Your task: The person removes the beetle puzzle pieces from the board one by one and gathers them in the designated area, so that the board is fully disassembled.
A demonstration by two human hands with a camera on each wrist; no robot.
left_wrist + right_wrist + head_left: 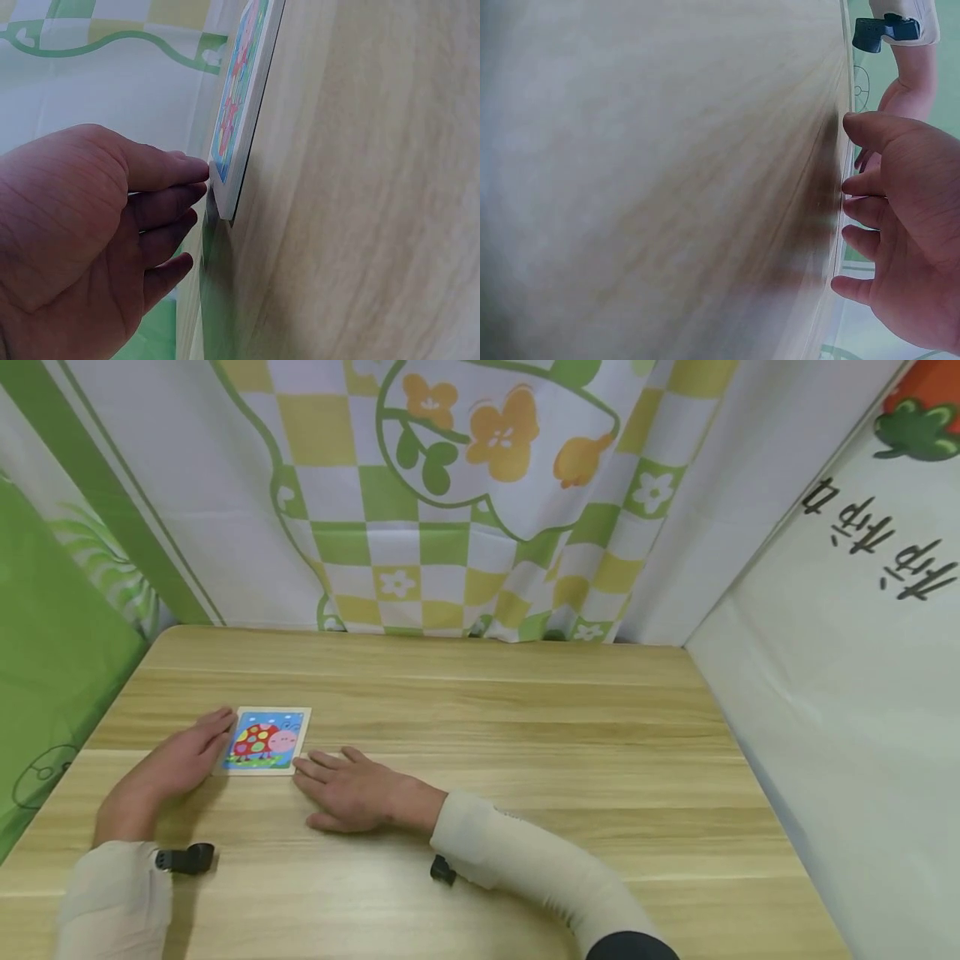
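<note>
Firstly, nearest the head camera, two pale sleeves are noted: the left sleeve (116, 897) and the right sleeve (543, 864), the latter ending in a dark band (632, 946) at the bottom of the view. One black device (187, 858) sits at the left cuff; a second black device (442, 870) shows beside the right cuff.

Beyond these are the hands. Right hand (356, 792): released, palm down, fingers extended and slightly spread, fingertips at the lower right corner of a picture board (265, 742); contact could not be confirmed. Left hand (180, 760): likewise released, fingers relaxed, fingertips at the board's left edge; the left wrist view puts them right at one corner.

The picture board lies flat on the left part of the wood-grained counter (525, 718), between both hands. It bears a pale border and a spotted red ladybug on a blue ground, green below.

Behind the counter hangs a cloth (442, 543) with green and yellow checks and orange flowers. To the right, a white panel (847, 693) carries black characters; to the left stands a green panel (52, 635).
</note>
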